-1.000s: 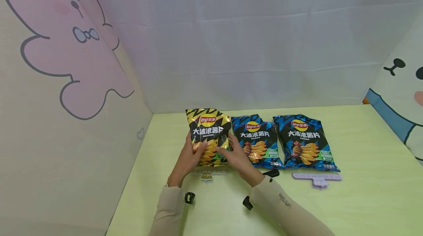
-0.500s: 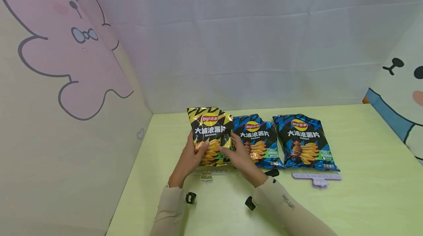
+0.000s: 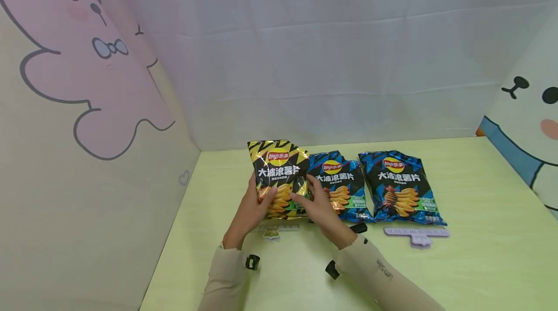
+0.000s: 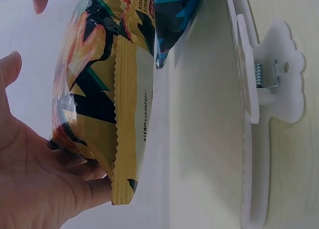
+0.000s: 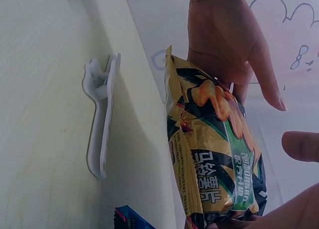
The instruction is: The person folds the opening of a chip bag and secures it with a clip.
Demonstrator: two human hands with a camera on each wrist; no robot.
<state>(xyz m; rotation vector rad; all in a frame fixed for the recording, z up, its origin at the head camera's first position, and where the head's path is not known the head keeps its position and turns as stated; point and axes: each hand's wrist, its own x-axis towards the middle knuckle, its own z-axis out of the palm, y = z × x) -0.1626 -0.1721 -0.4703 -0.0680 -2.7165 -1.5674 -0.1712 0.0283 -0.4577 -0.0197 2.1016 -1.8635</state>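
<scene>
A yellow and black bag of potato chips [image 3: 279,175] is held upright above the table, its printed front turned toward me. My left hand [image 3: 249,208] grips its left side, thumb across the front and fingers behind. On the right side my right hand [image 3: 321,211] holds it the same way. The lower sealed edge [image 4: 124,124] of the bag shows in the left wrist view, off the tabletop. Two blue and black chip bags, one [image 3: 335,178] partly covered by my right hand and another [image 3: 398,185], lie to the right.
Below the held bag lies a pale sealing clip [image 3: 272,232]. A lilac clip [image 3: 417,236] lies before the rightmost blue bag. A black object [image 3: 359,228] shows beside my right wrist. Cloth walls [image 3: 340,59] stand behind and at both sides of the table [image 3: 296,277].
The yellow chip bag, still held in both hands, has shifted slightly right and up, overlapping the middle blue bag a little more. The other bags and clips stay put.
</scene>
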